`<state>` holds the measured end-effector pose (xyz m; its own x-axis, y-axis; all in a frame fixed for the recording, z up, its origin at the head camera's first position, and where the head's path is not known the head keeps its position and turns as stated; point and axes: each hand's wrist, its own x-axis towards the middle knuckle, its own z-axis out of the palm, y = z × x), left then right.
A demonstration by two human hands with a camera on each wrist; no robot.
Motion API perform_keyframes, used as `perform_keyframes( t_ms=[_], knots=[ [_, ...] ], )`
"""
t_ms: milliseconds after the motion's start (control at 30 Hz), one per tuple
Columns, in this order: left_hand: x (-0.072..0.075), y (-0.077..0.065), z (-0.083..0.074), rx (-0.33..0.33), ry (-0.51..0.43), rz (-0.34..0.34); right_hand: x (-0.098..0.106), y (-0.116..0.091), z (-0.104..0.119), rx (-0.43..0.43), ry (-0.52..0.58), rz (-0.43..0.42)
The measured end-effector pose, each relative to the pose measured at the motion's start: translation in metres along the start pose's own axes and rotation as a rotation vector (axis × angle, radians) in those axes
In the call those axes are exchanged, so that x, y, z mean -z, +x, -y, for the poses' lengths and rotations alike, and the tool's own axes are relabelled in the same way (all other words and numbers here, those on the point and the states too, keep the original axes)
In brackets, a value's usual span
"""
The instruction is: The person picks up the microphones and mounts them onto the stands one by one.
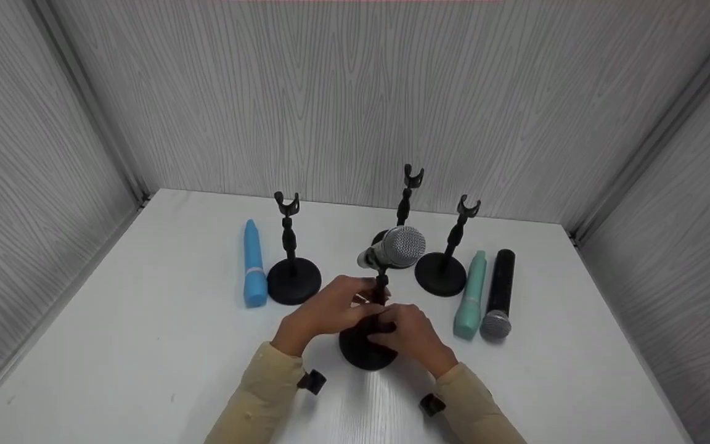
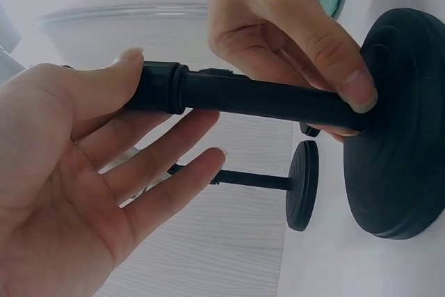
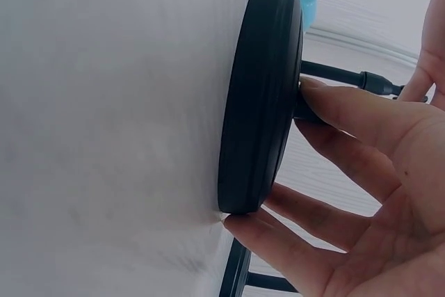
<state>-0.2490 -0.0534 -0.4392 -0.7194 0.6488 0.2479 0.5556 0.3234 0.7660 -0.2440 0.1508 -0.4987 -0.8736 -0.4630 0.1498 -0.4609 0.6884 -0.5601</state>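
A silver microphone (image 1: 405, 246) sits in the clip atop a black microphone stand (image 1: 364, 354), its mesh head tilted up toward me. My left hand (image 1: 330, 308) pinches the collar (image 2: 158, 87) partway up the pole between thumb and index finger, the other fingers spread out loosely. Lower down, my right hand (image 1: 413, 333) holds the foot of the pole with thumb and index finger. In the right wrist view, another fingertip of that hand touches the edge of the round base (image 3: 257, 102), which is on the white table.
Three black stands with bare clips rise behind: one at left (image 1: 293, 280), one at centre back (image 1: 404, 209), one at right (image 1: 441, 274). A blue microphone (image 1: 254, 265) lies at far left. To the right lie a mint-green microphone (image 1: 471, 296) and a black one (image 1: 501, 283). Grey panels enclose the table.
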Motion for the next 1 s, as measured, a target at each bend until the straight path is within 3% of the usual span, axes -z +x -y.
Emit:
perform_keyframes(
  t_ms=[367, 1000],
  knots=[
    [-0.0005, -0.0012, 0.0017, 0.017, -0.008, 0.003, -0.0043, -0.002, -0.0006, -0.008, 0.013, -0.006],
    [-0.0018, -0.0014, -0.001, -0.018, -0.011, -0.009, -0.0014, -0.0058, 0.0048, -0.026, 0.038, -0.019]
  ],
)
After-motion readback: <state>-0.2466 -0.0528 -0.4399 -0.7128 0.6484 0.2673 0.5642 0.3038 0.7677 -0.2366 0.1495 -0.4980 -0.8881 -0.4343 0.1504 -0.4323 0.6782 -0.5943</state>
